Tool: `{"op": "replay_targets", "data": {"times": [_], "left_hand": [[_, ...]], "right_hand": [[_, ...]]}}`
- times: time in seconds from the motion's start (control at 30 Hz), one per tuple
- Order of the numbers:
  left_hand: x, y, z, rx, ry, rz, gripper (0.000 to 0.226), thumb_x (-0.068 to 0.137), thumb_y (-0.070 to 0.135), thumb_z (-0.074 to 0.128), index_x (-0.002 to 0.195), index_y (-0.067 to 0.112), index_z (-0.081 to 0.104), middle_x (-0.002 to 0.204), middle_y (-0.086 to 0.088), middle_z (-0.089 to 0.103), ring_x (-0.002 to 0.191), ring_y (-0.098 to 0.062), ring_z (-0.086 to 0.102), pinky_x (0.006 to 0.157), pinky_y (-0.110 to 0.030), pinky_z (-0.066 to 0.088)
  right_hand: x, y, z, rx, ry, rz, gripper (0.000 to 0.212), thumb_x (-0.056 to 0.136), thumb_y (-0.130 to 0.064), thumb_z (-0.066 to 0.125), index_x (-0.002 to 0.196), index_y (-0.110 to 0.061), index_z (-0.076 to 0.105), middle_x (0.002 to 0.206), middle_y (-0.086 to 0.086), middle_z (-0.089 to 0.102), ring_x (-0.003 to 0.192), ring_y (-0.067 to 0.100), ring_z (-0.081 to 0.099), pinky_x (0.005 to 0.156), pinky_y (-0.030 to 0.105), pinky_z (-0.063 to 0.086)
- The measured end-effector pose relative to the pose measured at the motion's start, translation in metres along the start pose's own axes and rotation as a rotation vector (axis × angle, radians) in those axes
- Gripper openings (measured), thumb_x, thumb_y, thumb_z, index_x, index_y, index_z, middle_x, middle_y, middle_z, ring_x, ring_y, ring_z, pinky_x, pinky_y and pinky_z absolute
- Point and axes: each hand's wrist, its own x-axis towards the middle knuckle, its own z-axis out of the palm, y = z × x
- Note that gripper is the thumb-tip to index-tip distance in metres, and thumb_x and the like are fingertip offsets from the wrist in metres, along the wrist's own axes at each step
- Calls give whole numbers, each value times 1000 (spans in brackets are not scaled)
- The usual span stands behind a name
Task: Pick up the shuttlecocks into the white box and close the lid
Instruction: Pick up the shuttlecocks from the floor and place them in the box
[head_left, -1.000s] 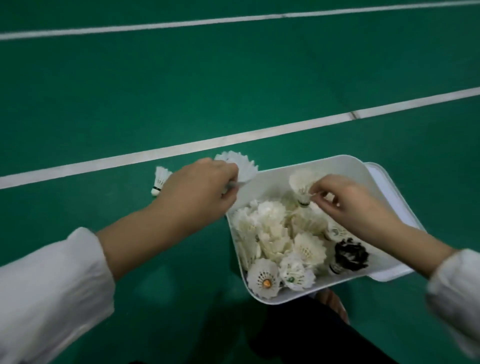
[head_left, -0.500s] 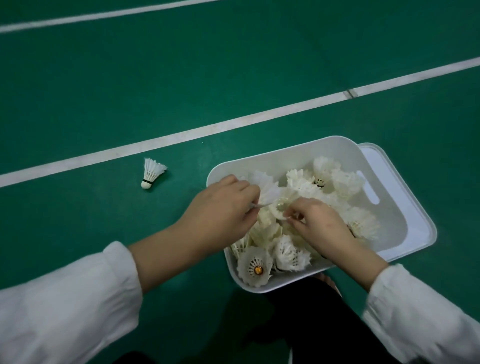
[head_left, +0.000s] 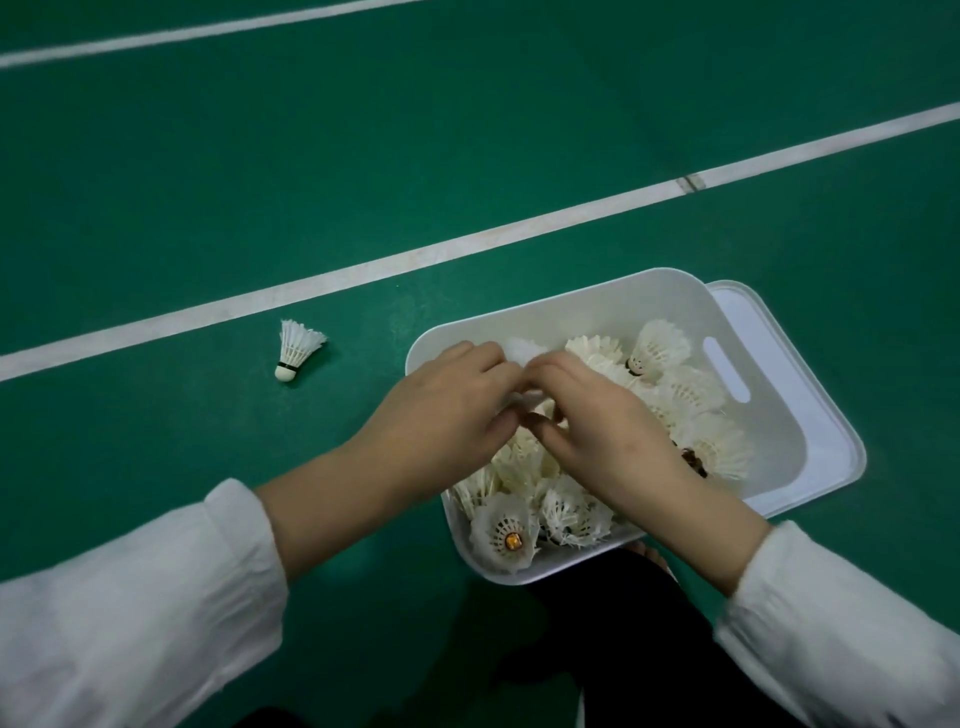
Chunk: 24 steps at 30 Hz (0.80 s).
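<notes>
We see our left hand (head_left: 447, 410) and right hand (head_left: 597, 415) meeting over the white plastic box (head_left: 582, 291) of feathered shuttlecocks (head_left: 696, 447), fingers pinching one blurred white shuttlecock (head_left: 524, 349) together; another shuttlecock (head_left: 297, 349) lies alone on the green court floor (head_left: 208, 182).

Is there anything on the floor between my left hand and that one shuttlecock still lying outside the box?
Nothing visible. Only bare green floor lies between the left hand and the loose shuttlecock, left of the white box.
</notes>
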Motion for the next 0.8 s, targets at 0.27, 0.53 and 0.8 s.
{"op": "replay_targets", "data": {"times": [0.27, 0.53, 0.8], "left_hand": [[-11, -9, -8, -24, -75, 75, 30, 90, 28, 48, 119, 19, 49, 126, 1, 46, 98, -16, 54, 72, -33, 50], [-43, -57, -35, 196, -289, -84, 22, 93, 34, 37, 98, 23, 55, 96, 8, 58, 90, -15, 55, 65, -28, 38], [-57, -183, -31, 247, -301, -483, 21, 92, 25, 40, 96, 16, 58, 100, -3, 62, 86, -26, 57, 67, -31, 45]], "right_hand": [[-5, 34, 7, -297, 146, 136, 13, 87, -22, 60, 88, -9, 62, 90, 5, 60, 82, 28, 59, 55, 30, 42], [10, 29, -14, -321, -234, 251, 34, 93, -39, 44, 116, -19, 59, 121, -4, 55, 98, 22, 61, 75, 32, 49], [86, -66, -30, -254, -230, -140, 24, 94, -32, 42, 103, -20, 60, 101, -2, 59, 96, 16, 55, 79, 31, 42]]}}
